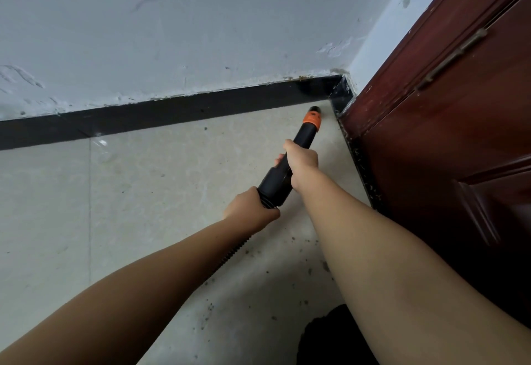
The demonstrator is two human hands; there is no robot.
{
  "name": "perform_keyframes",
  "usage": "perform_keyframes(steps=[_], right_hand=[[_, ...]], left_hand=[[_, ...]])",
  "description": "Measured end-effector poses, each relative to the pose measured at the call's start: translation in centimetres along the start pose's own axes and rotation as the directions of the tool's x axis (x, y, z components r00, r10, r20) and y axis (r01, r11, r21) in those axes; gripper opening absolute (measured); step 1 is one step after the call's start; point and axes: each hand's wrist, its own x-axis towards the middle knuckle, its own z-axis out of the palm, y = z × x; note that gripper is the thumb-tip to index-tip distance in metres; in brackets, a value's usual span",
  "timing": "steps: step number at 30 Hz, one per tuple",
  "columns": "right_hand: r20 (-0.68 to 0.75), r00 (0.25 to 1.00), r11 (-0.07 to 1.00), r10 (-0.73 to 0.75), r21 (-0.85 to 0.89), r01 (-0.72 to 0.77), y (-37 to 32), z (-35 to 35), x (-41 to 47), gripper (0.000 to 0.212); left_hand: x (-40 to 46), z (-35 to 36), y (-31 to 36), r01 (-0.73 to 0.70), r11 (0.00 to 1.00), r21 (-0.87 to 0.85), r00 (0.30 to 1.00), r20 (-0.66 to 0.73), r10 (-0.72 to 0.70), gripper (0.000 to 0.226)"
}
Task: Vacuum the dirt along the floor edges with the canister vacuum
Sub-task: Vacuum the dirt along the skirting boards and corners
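Right hand (301,160) wrapped tight round the black vacuum nozzle tube (287,160), left hand (248,209) clamped on its hose cuff behind for steering, driving the orange-collared tip (312,116) into the black baseboard (172,111) corner where grit collects, beside the door.

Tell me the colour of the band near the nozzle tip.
Orange band on the black nozzle, seen in the head view.

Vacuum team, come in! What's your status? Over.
Both hands gripping: right hand on black vacuum wand with orange collar, left hand at ribbed hose. Nozzle in the corner. Dark crumbs remain beside dark red door.
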Motion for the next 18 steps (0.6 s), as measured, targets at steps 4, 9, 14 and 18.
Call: perform_keyframes(steps=[4,9,14,18], right_hand=[[0.035,0.999,1.000,0.005,-0.017,-0.004,0.0,0.6,-0.4,0.016],[-0.011,1.000,1.000,0.007,0.008,-0.007,1.0,-1.6,-0.4,0.015],[0.041,0.999,1.000,0.020,-0.025,-0.019,1.7,-2.6,-0.6,0.012],[0.103,0.994,0.997,0.022,-0.072,-0.015,2.8,-1.3,-1.7,0.009]], left_hand=[[-0.3,-0.5,-0.4,0.024,1.000,0.004,1.000,-0.013,-0.024,0.028],[-1.2,1.1,0.2,-0.006,1.000,0.031,0.999,0.033,0.005,0.030],[-2.4,2.6,0.0,-0.006,1.000,-0.014,1.000,0.024,0.006,0.030],[-3.7,2.5,-1.4,0.042,0.997,-0.071,0.999,-0.006,-0.043,0.028]])
